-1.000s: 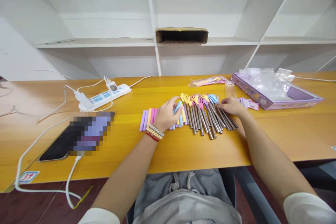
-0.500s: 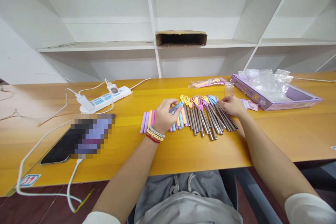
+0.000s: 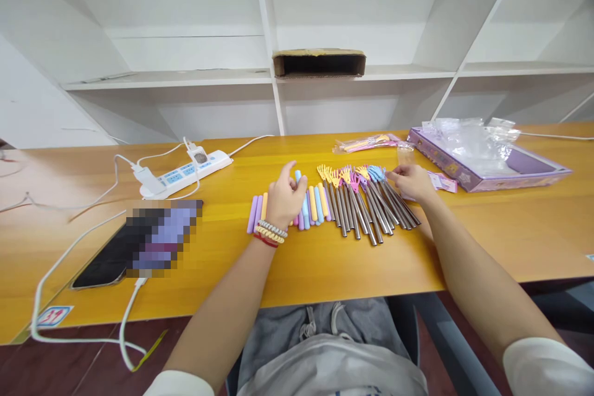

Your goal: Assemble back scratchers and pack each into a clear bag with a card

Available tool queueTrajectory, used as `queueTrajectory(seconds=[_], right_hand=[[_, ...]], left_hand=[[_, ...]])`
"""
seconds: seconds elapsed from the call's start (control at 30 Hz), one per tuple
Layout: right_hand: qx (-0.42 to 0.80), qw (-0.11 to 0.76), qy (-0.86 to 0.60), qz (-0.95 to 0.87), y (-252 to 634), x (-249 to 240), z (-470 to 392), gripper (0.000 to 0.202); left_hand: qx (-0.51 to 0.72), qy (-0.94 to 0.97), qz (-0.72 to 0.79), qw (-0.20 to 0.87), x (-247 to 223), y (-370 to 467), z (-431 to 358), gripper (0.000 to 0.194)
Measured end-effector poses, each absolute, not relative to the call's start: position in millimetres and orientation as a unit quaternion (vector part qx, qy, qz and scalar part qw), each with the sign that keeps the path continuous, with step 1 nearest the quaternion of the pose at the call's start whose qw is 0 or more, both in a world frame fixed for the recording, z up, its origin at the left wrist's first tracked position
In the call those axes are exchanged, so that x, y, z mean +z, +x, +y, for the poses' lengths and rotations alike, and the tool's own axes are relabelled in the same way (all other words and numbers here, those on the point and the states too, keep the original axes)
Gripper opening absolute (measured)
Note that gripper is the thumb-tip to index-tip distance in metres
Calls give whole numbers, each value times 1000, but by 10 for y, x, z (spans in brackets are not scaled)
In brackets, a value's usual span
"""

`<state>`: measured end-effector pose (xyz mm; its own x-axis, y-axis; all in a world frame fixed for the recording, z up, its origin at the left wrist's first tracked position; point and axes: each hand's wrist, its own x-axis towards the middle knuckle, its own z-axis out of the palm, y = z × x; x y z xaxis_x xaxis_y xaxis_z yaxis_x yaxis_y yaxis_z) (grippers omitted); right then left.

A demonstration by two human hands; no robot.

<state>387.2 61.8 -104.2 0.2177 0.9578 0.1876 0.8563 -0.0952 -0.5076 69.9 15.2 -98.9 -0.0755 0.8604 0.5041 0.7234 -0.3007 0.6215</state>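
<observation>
My left hand (image 3: 285, 198), wearing coiled bracelets and a red string, is over the row of pastel tubes (image 3: 314, 204). Its index finger and thumb are spread apart. The end of a light blue tube (image 3: 297, 174) shows between them; the thumb hides part of it, and no grip on it is visible. My right hand (image 3: 412, 183) is at the right side of a spread of back scratchers (image 3: 357, 204) with metal rods and yellow, pink, purple and blue hand-shaped heads. Its fingers are bent together beside the blue heads (image 3: 375, 173); what they pinch, if anything, is hidden.
A purple box (image 3: 515, 182) with clear plastic bags (image 3: 473, 142) stands at the right. Behind the scratchers lies a bagged bundle (image 3: 366, 144). On the left are a power strip (image 3: 185, 174), white cables and a phone (image 3: 104, 257). Shelves with a cardboard box (image 3: 319, 64) rise behind.
My left hand has shifted slightly left, and its fingers have spread from around the blue tube. The tube has turned more upright in view. My right hand has moved slightly up and right.
</observation>
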Motion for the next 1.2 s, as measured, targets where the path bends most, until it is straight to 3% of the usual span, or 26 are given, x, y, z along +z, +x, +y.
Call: queueTrajectory(seconds=[0.17,0.33,0.67,0.9,1.03,1.2], right_hand=[[96,256,-728,-628,3864,-1041,614,36],[101,263,-732,-620,3855,-1044,624,35],[126,380,-764,-506,4252,-997,630,28],[109,386,-785,-471,4366,-1022,666,23],[72,331,-813,-474,4399,-1050,687,23],[71,176,-848,-495,4453,-1097,696,35]], left_hand=[[260,728,631,71,-1009,661,183,36],[169,764,621,54,-1093,694,195,40],[176,773,606,66,-1132,708,224,43],[214,767,602,60,-1137,709,226,39],[245,753,608,59,-1117,706,227,36],[262,744,612,64,-1098,700,220,32]])
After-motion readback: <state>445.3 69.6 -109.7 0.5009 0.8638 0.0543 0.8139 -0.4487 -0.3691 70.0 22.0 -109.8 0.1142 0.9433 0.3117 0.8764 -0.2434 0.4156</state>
